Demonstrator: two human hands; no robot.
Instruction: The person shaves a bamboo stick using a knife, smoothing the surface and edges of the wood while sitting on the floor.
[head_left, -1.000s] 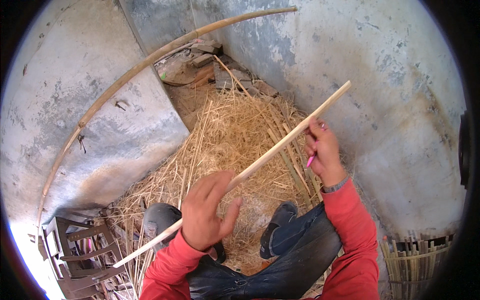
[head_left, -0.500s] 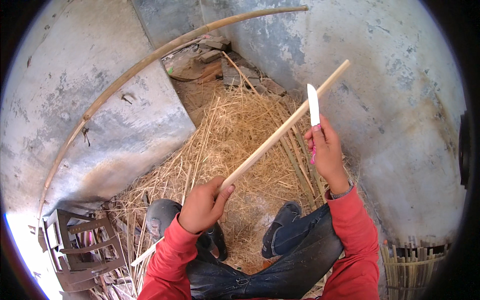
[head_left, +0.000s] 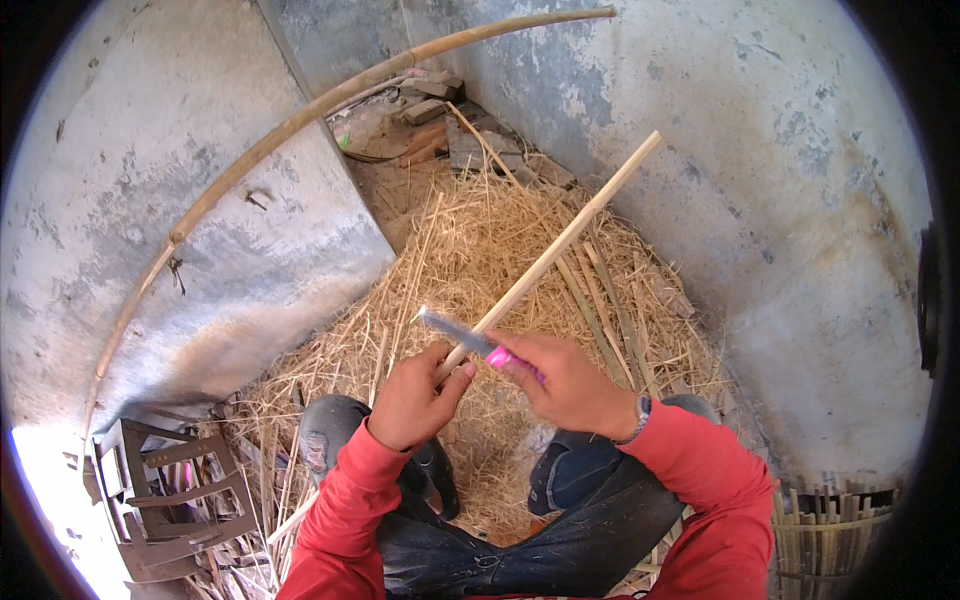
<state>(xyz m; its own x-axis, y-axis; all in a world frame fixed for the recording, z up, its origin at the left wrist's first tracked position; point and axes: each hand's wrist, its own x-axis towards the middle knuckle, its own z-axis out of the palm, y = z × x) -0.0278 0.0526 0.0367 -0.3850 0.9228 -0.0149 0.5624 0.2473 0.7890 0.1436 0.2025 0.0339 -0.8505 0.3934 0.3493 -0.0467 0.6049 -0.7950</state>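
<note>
My left hand (head_left: 415, 397) is closed around a pale wooden stick (head_left: 565, 245), which slants up and away to the right. Its lower end passes under my left forearm. My right hand (head_left: 565, 382) grips a knife (head_left: 462, 332) by its pink handle. The blade crosses the stick just beyond my left fingers, its tip pointing left. It appears to lie against the stick, though touch is hard to tell. Both hands are above my knees, in front of a heap of straw-like shavings (head_left: 480, 250).
A long bent pole (head_left: 270, 140) arcs along the grey walls. At lower left stands a brown slatted chair (head_left: 185, 490); at lower right, a slatted basket (head_left: 830, 530). Bricks and rubble (head_left: 428, 108) lie in the far corner. Loose strips (head_left: 590, 300) lie across the shavings.
My right hand has swung down and left with the knife, from beside the stick's far part to near my left hand. The stick's far end has shifted left.
</note>
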